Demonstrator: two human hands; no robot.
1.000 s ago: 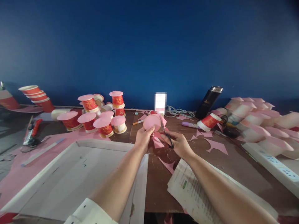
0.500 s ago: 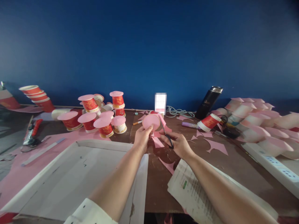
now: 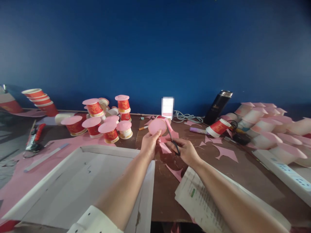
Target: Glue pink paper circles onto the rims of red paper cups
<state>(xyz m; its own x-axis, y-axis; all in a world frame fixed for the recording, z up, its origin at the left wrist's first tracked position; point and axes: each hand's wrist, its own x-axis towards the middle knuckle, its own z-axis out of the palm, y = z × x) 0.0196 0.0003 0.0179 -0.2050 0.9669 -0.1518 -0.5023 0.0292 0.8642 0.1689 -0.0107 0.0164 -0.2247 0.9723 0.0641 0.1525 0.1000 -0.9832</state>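
Observation:
Near the middle of the table, my left hand (image 3: 151, 142) is closed on a round pink paper disc (image 3: 156, 127), its thumb pressed on the disc's face. Something red (image 3: 159, 117) shows just behind the disc; I cannot tell whether it is a cup joined to it. My right hand (image 3: 183, 149) is closed round the dark handles of a pair of scissors (image 3: 175, 145). The blades point up and away along the disc's right edge. A strip of pink paper (image 3: 173, 131) hangs beside them. A pink offcut (image 3: 165, 148) lies below, between my hands.
Red paper cups with pink discs (image 3: 109, 131) stand at left, beside a white shallow box (image 3: 97, 181). At right are cups with pink paper tops (image 3: 266, 136), a power strip (image 3: 286, 174), a black flask (image 3: 217, 106) and printed paper (image 3: 194, 191). A blue wall (image 3: 155, 58) stands behind.
The whole view has shifted slightly to the right. Both hands keep nearly the same places, with the disc and the scissors still held.

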